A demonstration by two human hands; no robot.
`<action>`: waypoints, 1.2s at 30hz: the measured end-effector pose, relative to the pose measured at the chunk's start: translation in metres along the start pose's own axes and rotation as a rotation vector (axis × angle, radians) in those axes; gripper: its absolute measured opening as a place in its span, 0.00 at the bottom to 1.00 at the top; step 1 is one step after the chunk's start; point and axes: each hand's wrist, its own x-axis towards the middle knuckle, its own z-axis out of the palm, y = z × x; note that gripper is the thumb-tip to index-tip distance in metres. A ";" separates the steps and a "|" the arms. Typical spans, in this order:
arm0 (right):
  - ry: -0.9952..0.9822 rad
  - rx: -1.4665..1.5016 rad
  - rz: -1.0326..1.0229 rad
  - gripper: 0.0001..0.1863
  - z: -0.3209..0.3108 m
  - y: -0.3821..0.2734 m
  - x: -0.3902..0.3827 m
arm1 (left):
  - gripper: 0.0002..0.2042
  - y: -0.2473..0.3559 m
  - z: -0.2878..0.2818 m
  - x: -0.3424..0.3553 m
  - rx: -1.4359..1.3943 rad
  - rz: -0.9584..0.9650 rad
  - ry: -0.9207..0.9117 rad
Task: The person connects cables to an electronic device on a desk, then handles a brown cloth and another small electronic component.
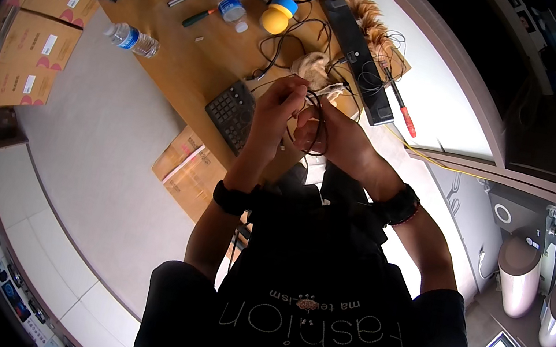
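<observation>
Just past the table's near edge, both my hands are raised close together on a thin black cable gathered in loops. My left hand pinches part of it with fingers closed. Curled round the loops is my right hand, its fingers partly hidden by the cable. A black keyboard lies on the table beside my left wrist. Beyond the hands sit a tan fuzzy item and more tangled black cords. A long black bar-shaped device stretches along the right side.
Clear plastic bottles lie on the table, near a blue-and-yellow round object and a green-handled tool. A brown fluffy thing and red-handled tool are at right. Cardboard boxes stand left and below.
</observation>
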 end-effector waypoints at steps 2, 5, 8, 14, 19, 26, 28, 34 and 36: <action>0.016 -0.097 -0.009 0.25 0.003 -0.002 -0.001 | 0.07 -0.002 0.007 -0.001 -0.074 -0.063 0.041; 0.095 -0.215 0.004 0.24 0.010 -0.005 -0.004 | 0.07 0.009 0.010 -0.005 -0.135 -0.113 0.108; 0.192 -0.394 0.040 0.24 0.005 -0.006 -0.003 | 0.07 0.017 0.014 -0.009 -0.156 -0.045 0.162; 0.334 -0.484 -0.118 0.23 0.002 0.001 0.006 | 0.08 0.018 0.019 -0.008 -0.387 -0.042 0.072; 0.211 -0.479 0.021 0.24 -0.003 -0.002 0.007 | 0.12 0.010 0.022 -0.008 -0.180 -0.069 0.051; 0.245 -0.563 0.068 0.20 -0.005 -0.001 0.009 | 0.20 -0.010 0.019 -0.006 0.222 -0.024 -0.046; 0.223 -0.525 0.069 0.17 -0.008 -0.003 0.008 | 0.21 -0.013 0.016 -0.004 0.369 0.102 -0.090; 0.204 -0.371 0.002 0.12 -0.004 -0.021 0.000 | 0.19 -0.008 0.023 -0.002 0.048 0.049 -0.175; 0.163 -0.449 -0.059 0.11 -0.011 -0.022 0.004 | 0.20 -0.010 0.015 0.001 0.081 0.090 -0.257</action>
